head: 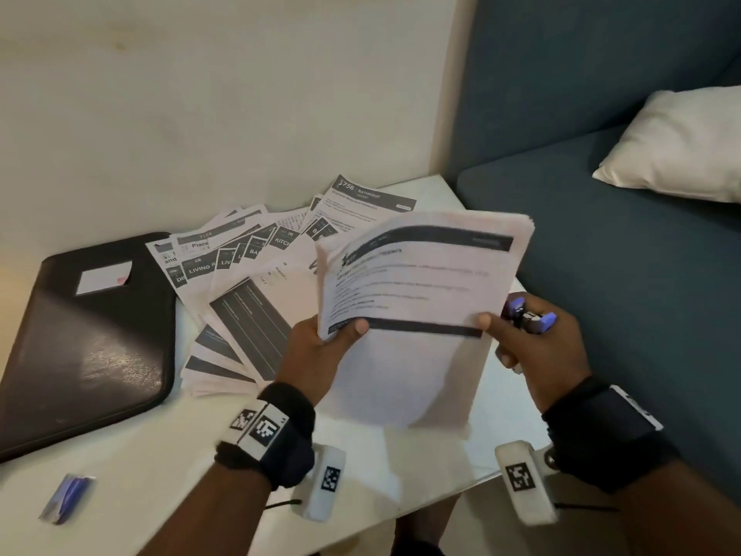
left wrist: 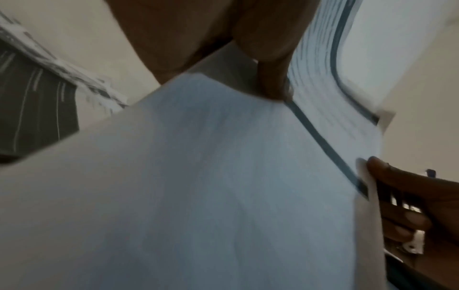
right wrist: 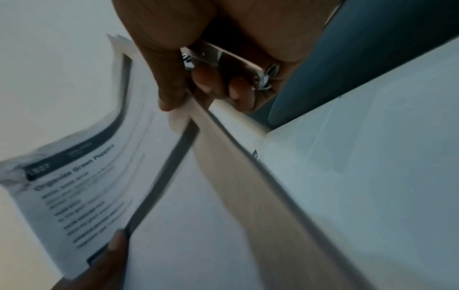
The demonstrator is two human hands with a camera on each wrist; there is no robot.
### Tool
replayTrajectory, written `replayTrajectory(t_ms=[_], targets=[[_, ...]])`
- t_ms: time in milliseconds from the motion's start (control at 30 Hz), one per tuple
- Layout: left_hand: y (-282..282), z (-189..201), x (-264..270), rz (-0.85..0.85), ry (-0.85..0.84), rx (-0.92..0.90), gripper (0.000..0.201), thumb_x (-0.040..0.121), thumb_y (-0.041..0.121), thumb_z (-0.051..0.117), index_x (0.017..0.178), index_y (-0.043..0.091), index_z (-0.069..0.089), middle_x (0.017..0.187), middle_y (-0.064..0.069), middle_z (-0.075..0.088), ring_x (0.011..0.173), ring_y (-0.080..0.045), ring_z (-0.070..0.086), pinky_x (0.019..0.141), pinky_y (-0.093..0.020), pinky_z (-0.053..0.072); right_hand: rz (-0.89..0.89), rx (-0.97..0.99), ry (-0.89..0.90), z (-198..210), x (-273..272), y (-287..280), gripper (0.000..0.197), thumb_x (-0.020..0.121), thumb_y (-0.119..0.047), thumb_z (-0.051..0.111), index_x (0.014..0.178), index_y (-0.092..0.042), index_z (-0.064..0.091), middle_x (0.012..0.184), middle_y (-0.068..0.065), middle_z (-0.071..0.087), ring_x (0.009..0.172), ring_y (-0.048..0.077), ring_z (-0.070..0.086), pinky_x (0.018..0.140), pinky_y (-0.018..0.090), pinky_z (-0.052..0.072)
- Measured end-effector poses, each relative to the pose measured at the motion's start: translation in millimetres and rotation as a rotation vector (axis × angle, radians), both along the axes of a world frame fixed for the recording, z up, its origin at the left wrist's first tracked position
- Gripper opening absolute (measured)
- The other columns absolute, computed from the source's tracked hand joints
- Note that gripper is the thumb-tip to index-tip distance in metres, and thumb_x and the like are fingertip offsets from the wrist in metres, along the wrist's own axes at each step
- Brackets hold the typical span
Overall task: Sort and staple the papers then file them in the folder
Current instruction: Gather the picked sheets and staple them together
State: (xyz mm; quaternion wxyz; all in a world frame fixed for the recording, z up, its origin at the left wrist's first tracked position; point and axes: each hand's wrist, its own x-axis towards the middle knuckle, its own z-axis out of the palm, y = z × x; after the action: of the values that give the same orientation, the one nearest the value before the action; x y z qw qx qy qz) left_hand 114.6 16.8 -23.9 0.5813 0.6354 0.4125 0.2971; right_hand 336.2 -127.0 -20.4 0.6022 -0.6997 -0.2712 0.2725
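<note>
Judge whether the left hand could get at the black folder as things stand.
Probably not right away: the left hand grips the stack of papers together with the right hand. The folder itself lies uncovered on the table to its left, so the path looks free.

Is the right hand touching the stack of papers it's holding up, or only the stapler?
Touching. In the right wrist view the right hand's thumb presses on the stack of papers at its edge, while the curled fingers grip the stapler.
</note>
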Motion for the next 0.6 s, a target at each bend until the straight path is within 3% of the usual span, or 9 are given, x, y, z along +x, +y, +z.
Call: replayTrajectory(t_ms=[67,133,200,267,333,367,433,500,600], targets=[[14.9,10.6,-7.8,-0.166,0.161,0.042,0.007,0.085,0.027,0.076,0.084,0.033,0.071,0.079,0.007,0.075,0.076,-0.012,0.069,0.069,-0.019,0.053,-0.071,0.041,0.013,7.4,8.6,-3.8,0.019,0.084,-0.011,0.073,0.079,0.001,0.06,0.059,0.003,0.051,0.048,0.019,0.038,0.042,0.021,0.031],[31.2,11.1,-16.9,-0.376,0.34,0.062,0.007,0.085,0.031,0.076,0.082,0.036,0.072,0.082,-0.001,0.075,0.078,-0.023,0.069,0.073,-0.026,0.051,-0.073,0.027,-0.061,17.3,14.6,-6.3,0.007,0.086,-0.012,0.072,0.083,-0.007,0.069,0.069,-0.004,0.066,0.047,0.013,0.044,0.043,0.021,0.035],[42.9,6.1,-21.7,-0.589,0.518,0.069,0.013,0.087,0.031,0.074,0.078,0.04,0.071,0.078,0.003,0.07,0.076,-0.019,0.065,0.069,-0.017,0.045,0.02,-0.004,-0.147,23.4,18.2,-4.9,0.009,0.086,-0.011,0.072,0.095,-0.013,0.075,0.092,-0.007,0.075,0.054,0.001,0.055,0.047,0.014,0.041],[44.6,-1.9,-21.0,-0.782,0.679,0.065,0.009,0.088,0.028,0.073,0.097,0.027,0.072,0.088,0.006,0.069,0.085,-0.015,0.064,0.072,-0.011,0.043,0.199,-0.092,-0.249,21.4,17.8,1.6,0.019,0.084,-0.014,0.075,0.102,-0.016,0.076,0.105,-0.008,0.074,0.078,-0.006,0.065,0.065,0.009,0.049],[45.4,-15.7,-22.9,-0.899,0.807,0.058,0.034,0.088,0.026,0.072,0.12,0.015,0.066,0.107,0.005,0.065,0.103,-0.016,0.06,0.082,-0.015,0.043,0.454,-0.25,-0.378,11.8,8.9,10.7,0.033,0.078,-0.027,0.08,0.11,-0.023,0.074,0.113,-0.013,0.071,0.103,-0.006,0.063,0.093,0.019,0.05],[44.6,-24.0,-22.1,-0.95,0.855,0.053,0.049,0.085,0.035,0.074,0.127,0.012,0.062,0.117,0.003,0.063,0.11,-0.018,0.057,0.09,-0.021,0.043,0.565,-0.322,-0.429,3.5,3.5,13.7,0.039,0.076,-0.033,0.081,0.113,-0.026,0.073,0.115,-0.014,0.07,0.107,-0.005,0.062,0.098,0.022,0.049],[41.3,-39.9,-23.2,-1.015,0.973,0.091,0.083,0.073,0.063,0.074,0.131,0.006,0.057,0.127,-0.009,0.063,0.115,-0.028,0.058,0.097,-0.034,0.046,0.696,-0.405,-0.457,-12.6,-8.7,17.0,0.041,0.073,-0.037,0.084,0.112,-0.03,0.072,0.113,-0.014,0.071,0.104,-0.002,0.063,0.097,0.025,0.05],[37.9,-50.0,-21.2,-1.007,1.042,0.082,0.072,0.079,0.053,0.074,0.124,-0.001,0.06,0.118,-0.017,0.065,0.109,-0.035,0.061,0.088,-0.035,0.047,0.74,-0.399,-0.411,-22.0,-18.1,15.9,0.039,0.071,-0.034,0.086,0.107,-0.033,0.072,0.109,-0.014,0.071,0.101,-0.001,0.064,0.094,0.025,0.052],[35.7,-59.9,-19.0,-1.027,1.068,0.045,0.049,0.088,0.037,0.071,0.12,0.001,0.062,0.11,-0.014,0.065,0.102,-0.028,0.061,0.08,-0.028,0.044,0.771,-0.399,-0.367,-31.0,-24.6,12.3,0.044,0.069,-0.034,0.087,0.109,-0.032,0.071,0.11,-0.014,0.07,0.103,0.002,0.063,0.093,0.023,0.051]])
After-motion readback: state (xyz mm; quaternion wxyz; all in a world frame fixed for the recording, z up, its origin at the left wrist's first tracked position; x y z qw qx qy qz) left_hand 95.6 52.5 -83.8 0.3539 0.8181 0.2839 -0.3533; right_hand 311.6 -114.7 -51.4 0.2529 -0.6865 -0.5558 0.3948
